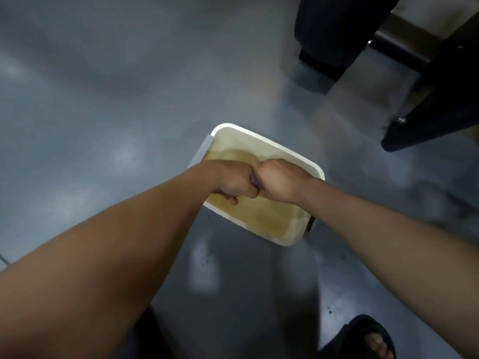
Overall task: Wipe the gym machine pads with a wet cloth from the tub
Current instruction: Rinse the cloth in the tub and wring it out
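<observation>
A person's left hand point(234, 181), reaching in from the left over the near-left rim of a white tub point(286, 243), is clenched into a tight fist above the tub's middle. Pressed knuckle to knuckle against it is the right hand point(278, 178), equally clenched. Between the two fists shows a purplish sliver of the cloth point(253, 180), gripped by both hands; the rest of it is hidden inside them. The cloth sits directly over the tub's yellowish water point(267, 216), which covers the tub's bottom. The tub stands on a grey floor point(103, 99). Beyond the tub, to its far right, rises a dark padded gym machine point(334, 29). Near the tub's right, closer to the camera, a foot in a dark sandal point(363, 338) rests on the floor.
</observation>
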The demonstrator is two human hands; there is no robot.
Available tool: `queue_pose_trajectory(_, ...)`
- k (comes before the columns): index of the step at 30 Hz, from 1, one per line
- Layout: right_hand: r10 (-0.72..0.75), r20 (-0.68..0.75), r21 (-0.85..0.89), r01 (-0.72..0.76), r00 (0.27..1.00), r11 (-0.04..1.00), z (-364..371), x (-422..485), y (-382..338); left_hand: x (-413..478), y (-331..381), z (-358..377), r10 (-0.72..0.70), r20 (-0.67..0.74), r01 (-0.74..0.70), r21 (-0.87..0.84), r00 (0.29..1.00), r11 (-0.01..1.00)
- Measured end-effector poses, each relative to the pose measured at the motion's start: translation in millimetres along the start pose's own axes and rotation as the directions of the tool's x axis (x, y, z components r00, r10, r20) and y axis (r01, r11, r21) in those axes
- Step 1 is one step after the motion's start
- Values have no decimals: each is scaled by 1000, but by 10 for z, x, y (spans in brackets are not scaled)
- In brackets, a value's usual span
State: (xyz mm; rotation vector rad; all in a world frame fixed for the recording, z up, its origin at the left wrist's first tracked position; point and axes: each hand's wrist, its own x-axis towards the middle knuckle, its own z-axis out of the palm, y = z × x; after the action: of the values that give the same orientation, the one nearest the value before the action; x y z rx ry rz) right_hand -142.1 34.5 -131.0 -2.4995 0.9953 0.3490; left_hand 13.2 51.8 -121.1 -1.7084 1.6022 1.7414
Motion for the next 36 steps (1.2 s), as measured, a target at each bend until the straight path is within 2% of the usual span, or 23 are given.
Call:
queue_pose_trajectory(3, 93, 30, -84, -91, 995, 992, -15, 15, -12, 19, -23, 65, 79, -78, -50, 322, 994, 945)
queue_pose_trajectory(6, 150, 133, -64, -142, 980, 988, 7, 46, -18, 41, -35, 122, 169, -146, -75, 495, 975, 866)
queue_pose_trajectory(10, 247, 314, 107, -292, 917, 950, 32, 74, -56, 86, 21, 217, 167, -242, 32, 651, 956, 758)
queue_pose_trajectory(12, 262, 412, 235, -380, 873, 895, 52, 87, -47, 102, 22, 277, 195, -309, 89, 709, 931, 700)
queue_pose_trajectory(14, 263, 435, 345, -429, 861, 835, 86, 83, -24, 123, -32, 307, 256, -341, 92, 742, 904, 663)
queue_pose_trajectory(16, 249, 334, 345, -364, 909, 865, 157, 70, -12, 119, -101, 272, 236, -306, 46, 692, 922, 720)
queue_pose_trajectory(18, 193, 145, 221, -222, 970, 950, 234, 38, -22, 110, -132, 181, 128, -225, 28, 583, 966, 812)
queue_pose_trajectory(19, 130, 26, 171, -133, 991, 976, 268, 18, -38, 98, -142, 119, 54, -182, 44, 492, 982, 869)
queue_pose_trajectory(21, -28, -153, 44, 35, 988, 998, 343, -31, -68, 57, -148, -8, -136, -37, 141, 171, 990, 975)
queue_pose_trajectory(23, -84, -224, -18, 82, 971, 996, 366, -70, -88, -1, -129, -105, -218, 149, 229, -58, 964, 972)
queue_pose_trajectory(25, -55, -237, -19, 53, 970, 998, 314, -94, -131, -24, -88, -130, -213, 225, 238, -94, 951, 967)
queue_pose_trajectory(27, 51, -154, -120, -70, 987, 990, 186, -64, -183, 0, -33, -82, -195, 140, 192, 31, 971, 981)
queue_pose_trajectory(30, 224, -23, -207, -224, 974, 952, 67, 9, -248, 65, -3, 37, -79, -88, 109, 406, 993, 907)
queue_pose_trajectory(33, 324, 76, -13, -324, 943, 946, 97, 56, -189, 83, 6, 156, 83, -314, 124, 585, 946, 802)
queue_pose_trajectory(36, 308, 280, 193, -368, 909, 910, 53, 46, -100, 15, 38, 265, 184, -417, 178, 689, 890, 703)
